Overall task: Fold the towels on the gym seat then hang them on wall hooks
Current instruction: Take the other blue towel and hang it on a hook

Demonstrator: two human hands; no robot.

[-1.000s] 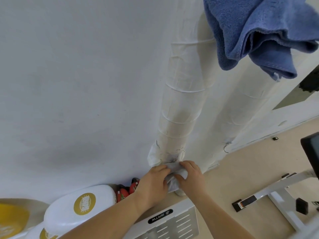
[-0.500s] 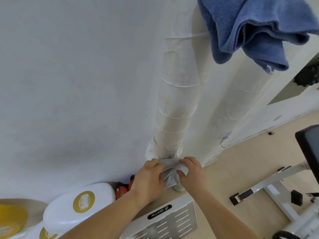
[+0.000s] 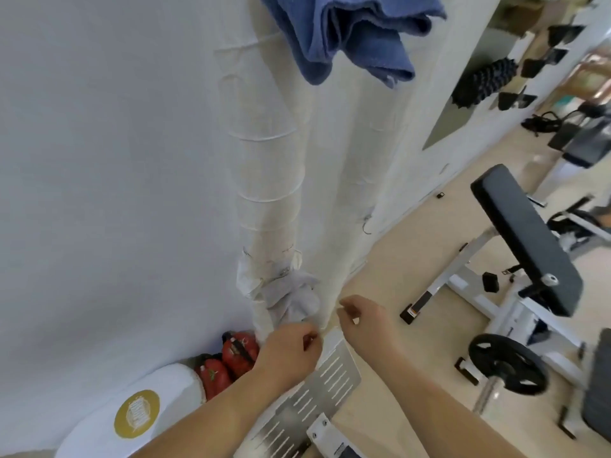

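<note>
A grey towel (image 3: pixel 291 297) hung low on the pipe (image 3: pixel 267 180). At the pipe's foot, left hand (image 3: pixel 289 350) and right hand (image 3: pixel 365 323) curled loosely, empty.

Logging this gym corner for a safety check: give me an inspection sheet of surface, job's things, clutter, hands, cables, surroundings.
Surface: black bench pad, no towel on it.
Job's things: blue towel hung high; grey towel bunched low against the wrapped pipe.
Clutter: red gloves, white pad, weight plate.
Hands: left hand and right hand below grey towel, fingers loosely curled, holding nothing.
Cables: nothing seen.
Surroundings: white wall.
</note>
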